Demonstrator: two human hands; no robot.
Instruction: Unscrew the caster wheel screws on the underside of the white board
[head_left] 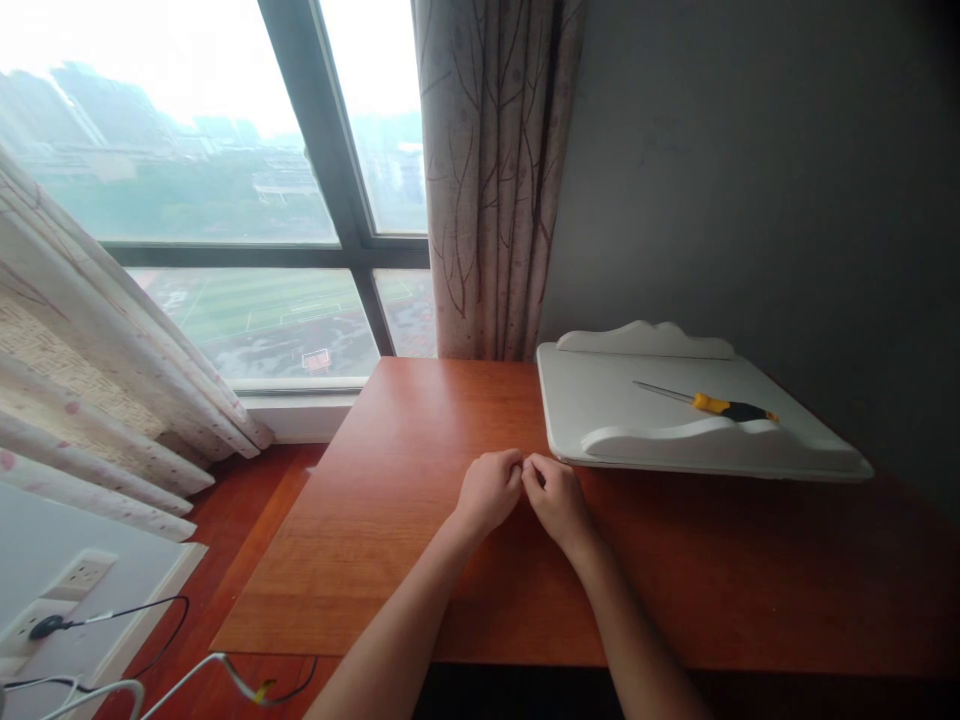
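Note:
My left hand (490,490) and my right hand (554,495) meet over the middle of the reddish-brown wooden table (337,530). Both have curled fingers, and their fingertips touch or nearly touch. Whether anything small sits between the fingers cannot be made out. Just beyond my right hand is the near left corner of a white board (592,395) with wavy raised edges. On that board lies a screwdriver (712,404) with a yellow and black handle, its metal shaft pointing left.
A window (225,190) and patterned curtains (495,180) stand behind the table. At the lower left, a black plug (49,627) sits in a wall socket, and a white cable (180,680) runs near the table's left front corner.

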